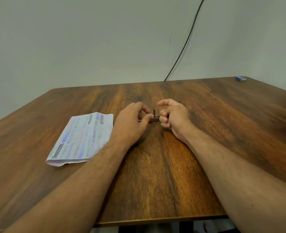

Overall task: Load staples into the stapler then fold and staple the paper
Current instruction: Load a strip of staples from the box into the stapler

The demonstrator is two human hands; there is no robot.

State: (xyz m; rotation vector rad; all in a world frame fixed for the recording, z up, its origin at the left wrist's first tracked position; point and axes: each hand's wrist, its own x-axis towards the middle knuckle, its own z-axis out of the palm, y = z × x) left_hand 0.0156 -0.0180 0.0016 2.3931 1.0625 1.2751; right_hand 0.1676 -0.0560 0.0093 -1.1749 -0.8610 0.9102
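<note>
A small metal stapler [154, 117] sits at the middle of the wooden table [155, 165], its top arm swung upright. My left hand [132, 121] pinches the stapler's left end with thumb and fingers. My right hand [173, 116] grips the right end with curled fingers, the forefinger raised above it. A folded sheet of printed paper [81, 138] lies flat on the table to the left of my left forearm. Whether staples are in the stapler is too small to tell.
A small blue box [241, 78] lies at the table's far right corner. A black cable [184, 46] runs down the pale wall behind the table. The table's front edge [155, 221] is close below my forearms.
</note>
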